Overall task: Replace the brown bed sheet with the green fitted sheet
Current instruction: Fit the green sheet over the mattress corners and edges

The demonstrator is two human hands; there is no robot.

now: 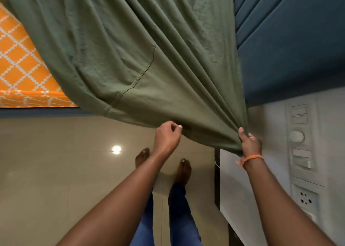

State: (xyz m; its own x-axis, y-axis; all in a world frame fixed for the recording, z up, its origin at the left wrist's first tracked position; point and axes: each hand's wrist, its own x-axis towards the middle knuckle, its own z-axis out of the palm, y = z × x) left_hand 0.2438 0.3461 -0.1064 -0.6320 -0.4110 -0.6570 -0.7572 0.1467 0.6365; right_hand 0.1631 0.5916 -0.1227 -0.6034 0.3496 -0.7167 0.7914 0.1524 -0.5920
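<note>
The green fitted sheet (130, 55) lies spread over the bed and hangs off its near edge in long diagonal folds. My right hand (249, 143) grips a bunched corner of the sheet beside the wall, pulling the folds taut. My left hand (167, 136) is at the sheet's lower hem with fingers curled; whether it pinches the cloth or is just below it cannot be told. At the left, the orange mattress (20, 63) with a white lattice pattern lies bare where the sheet does not cover it. No brown sheet is in view.
A padded blue headboard (289, 40) stands at the right of the bed. A white wall (270, 126) with a switch and socket panel (300, 143) is close by my right hand. Beige floor tiles (56, 171) lie below, with my bare feet (183, 171) on them.
</note>
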